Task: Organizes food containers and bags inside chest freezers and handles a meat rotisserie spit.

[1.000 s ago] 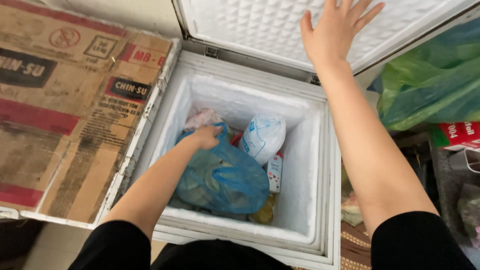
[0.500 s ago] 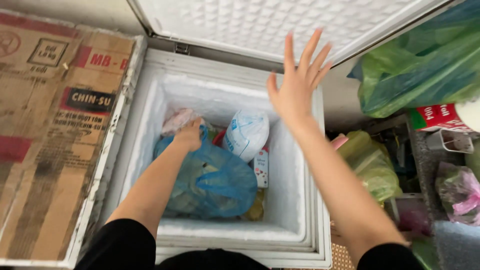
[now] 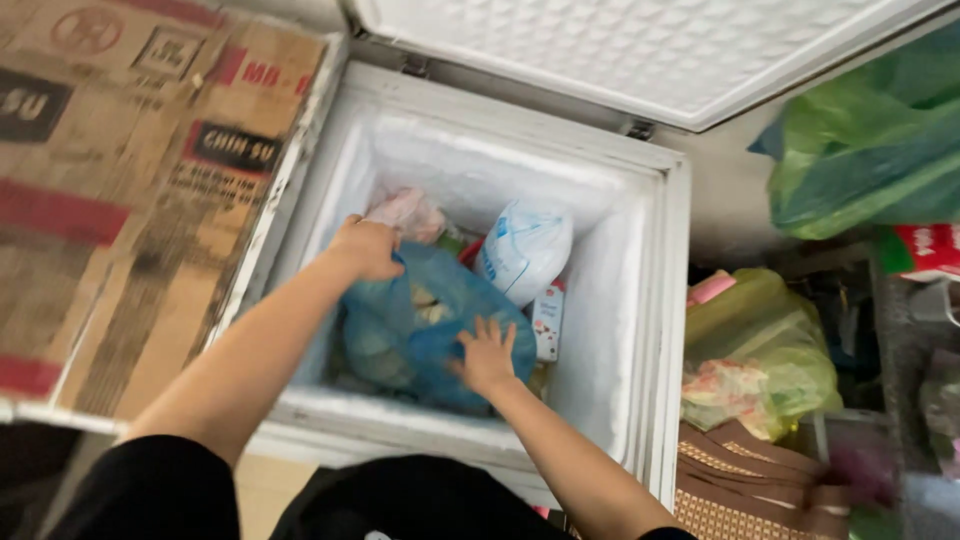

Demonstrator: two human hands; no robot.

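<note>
Reaching into an open white chest freezer (image 3: 655,300), the left hand (image 3: 367,247) grips the blue plastic bag (image 3: 420,330) at its top while the right hand (image 3: 486,355) rests spread open on it, near the front wall.

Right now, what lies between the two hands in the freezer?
In the head view, only the blue bag lies between them: the left hand grips its top corner and the right hand presses on its lower side.

Crumpled blue plastic bag (image 3: 420,325) in freezer (image 3: 640,300)
</note>
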